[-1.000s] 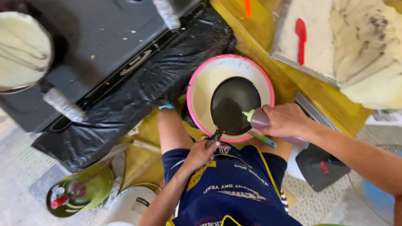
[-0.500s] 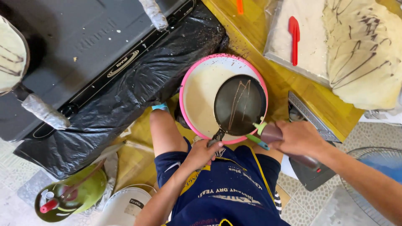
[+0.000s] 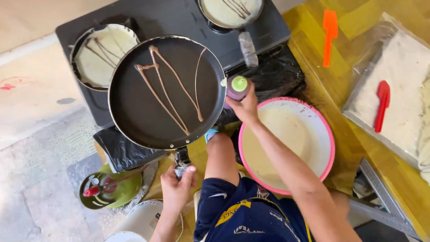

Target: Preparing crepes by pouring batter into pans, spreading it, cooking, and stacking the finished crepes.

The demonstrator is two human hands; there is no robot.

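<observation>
Now pan (image 3: 166, 92) lifted off pink bowl (image 3: 286, 143), over stove (image 3: 179, 18), batter-streaked

The pan (image 3: 166, 92) in my left hand (image 3: 177, 188) has a dark, matt non-stick face with a thin bright metal rim. The squeeze bottle (image 3: 237, 88) in my right hand (image 3: 245, 106) is smooth, glossy plastic. The bowl (image 3: 324, 134) looks like enamel or plastic, slick, with a pink rim. The stove (image 3: 179, 22) is matt dark metal, and the black sheeting (image 3: 273, 78) beneath it is crinkled, shiny plastic. The table (image 3: 313, 85) is smooth yellow wood.
</observation>
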